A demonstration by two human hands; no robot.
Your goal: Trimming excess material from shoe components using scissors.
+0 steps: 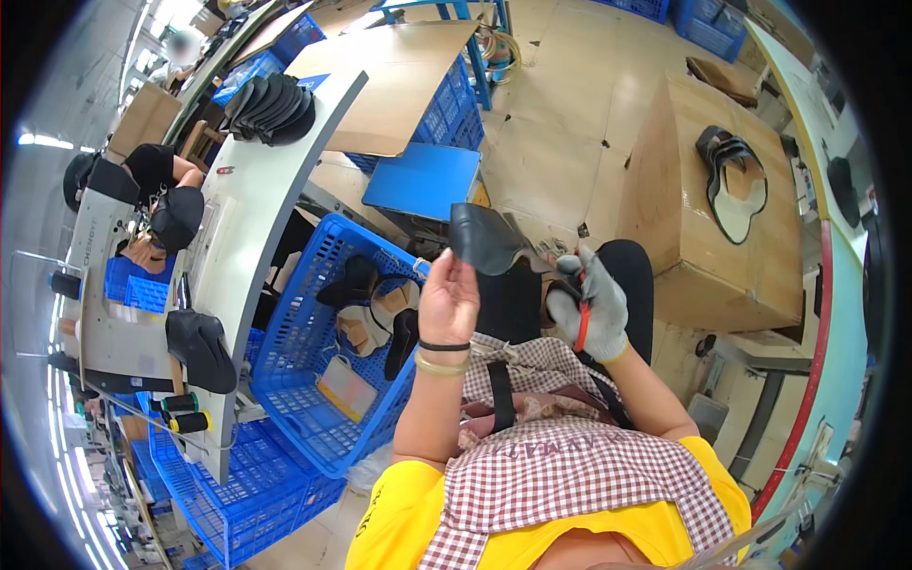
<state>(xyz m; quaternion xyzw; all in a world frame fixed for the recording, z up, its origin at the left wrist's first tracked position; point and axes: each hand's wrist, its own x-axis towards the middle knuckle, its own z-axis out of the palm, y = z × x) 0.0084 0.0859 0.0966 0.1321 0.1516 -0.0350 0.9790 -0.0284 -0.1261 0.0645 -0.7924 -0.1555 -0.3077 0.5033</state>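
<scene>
A black leather shoe upper [484,239] is held up in front of my lap. My bare left hand [450,296] pinches its lower left edge, fingers pointing up. My right hand [597,309], in a grey glove, is closed around a red-handled tool [583,325] just to the right of the upper. The tool's working end is too small to make out, and it lies close to the upper's right edge.
To my left, a blue basket [328,437] contains black uppers and pale pieces. A white bench [271,180] carries stacked black pieces [271,109] and a black upper [199,350]. A co-worker [157,195] works beyond. At right, a cardboard box [708,275] holds an upper [736,190].
</scene>
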